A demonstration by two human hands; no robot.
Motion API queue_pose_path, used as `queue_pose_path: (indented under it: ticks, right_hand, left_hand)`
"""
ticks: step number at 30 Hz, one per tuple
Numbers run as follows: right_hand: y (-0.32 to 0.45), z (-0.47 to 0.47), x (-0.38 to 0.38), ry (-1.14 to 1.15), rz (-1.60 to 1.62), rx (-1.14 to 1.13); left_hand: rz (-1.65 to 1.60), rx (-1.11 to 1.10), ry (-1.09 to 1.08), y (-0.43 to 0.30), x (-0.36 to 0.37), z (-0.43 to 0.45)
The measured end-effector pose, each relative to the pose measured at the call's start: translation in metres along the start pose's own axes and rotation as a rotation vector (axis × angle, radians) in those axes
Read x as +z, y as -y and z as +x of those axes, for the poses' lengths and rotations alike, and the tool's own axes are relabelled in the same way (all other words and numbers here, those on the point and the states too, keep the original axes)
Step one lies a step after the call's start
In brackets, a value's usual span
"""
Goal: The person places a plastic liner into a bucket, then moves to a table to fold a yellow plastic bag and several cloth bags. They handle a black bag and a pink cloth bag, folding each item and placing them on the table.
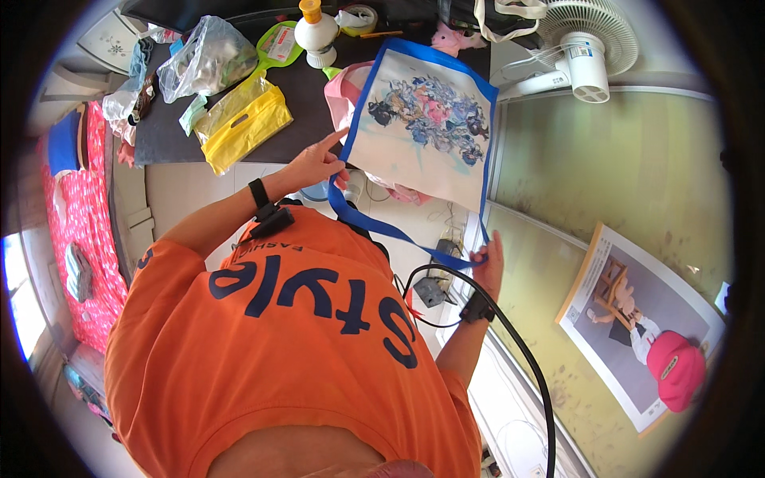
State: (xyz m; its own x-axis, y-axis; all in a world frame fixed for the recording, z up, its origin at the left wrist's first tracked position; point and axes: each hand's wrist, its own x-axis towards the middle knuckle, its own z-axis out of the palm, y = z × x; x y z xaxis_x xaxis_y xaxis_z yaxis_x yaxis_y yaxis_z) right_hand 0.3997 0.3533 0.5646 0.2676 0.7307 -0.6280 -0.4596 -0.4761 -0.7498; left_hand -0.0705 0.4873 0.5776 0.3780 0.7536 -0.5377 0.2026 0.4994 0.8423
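Note:
A white cloth tote bag with blue edging and a printed flower picture lies partly over the dark table's front edge. Its blue strap loops down toward my body. My left hand is at the bag's left edge, index finger stretched out and the other fingers curled about the strap's left end. The strap's right end is pinched in my right hand. Pink cloth shows from under the bag, on the left and below.
On the dark table are a yellow plastic bag, a clear bag with contents, a green paddle-shaped item and a white bottle. A white fan stands right. A black cable arcs past my right arm.

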Motion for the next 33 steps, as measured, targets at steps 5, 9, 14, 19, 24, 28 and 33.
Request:
queue_pose_path:
  ticks: [5, 9, 14, 19, 24, 28, 33]
  right_hand:
    - [0.045, -0.042, -0.007, 0.03, 0.467, -0.165]
    - [0.069, -0.057, 0.013, 0.214, 0.672, -0.282]
    - [0.112, -0.029, 0.062, 0.27, 0.456, -0.391]
    - [0.187, 0.063, 0.117, 0.339, 0.12, -0.444]
    - [0.226, 0.184, 0.154, 0.184, -0.258, -0.088]
    - [0.176, 0.217, 0.124, 0.095, -0.38, -0.269]
    - [0.06, 0.217, 0.102, -0.014, -0.568, -0.202]
  left_hand:
    - [0.15, 0.127, 0.082, -0.02, -0.012, -0.022]
    - [0.223, 0.217, 0.08, -0.016, -0.02, -0.034]
    - [0.472, 0.374, -0.006, -0.017, -0.023, -0.028]
    - [0.788, 0.828, -0.428, -0.038, -0.031, 0.024]
    - [0.065, 0.185, -0.436, -0.049, -0.041, 0.11]
    - [-0.054, 0.087, -0.327, -0.02, -0.037, 0.136]
    - [-0.065, 0.097, -0.303, 0.007, -0.027, 0.134]
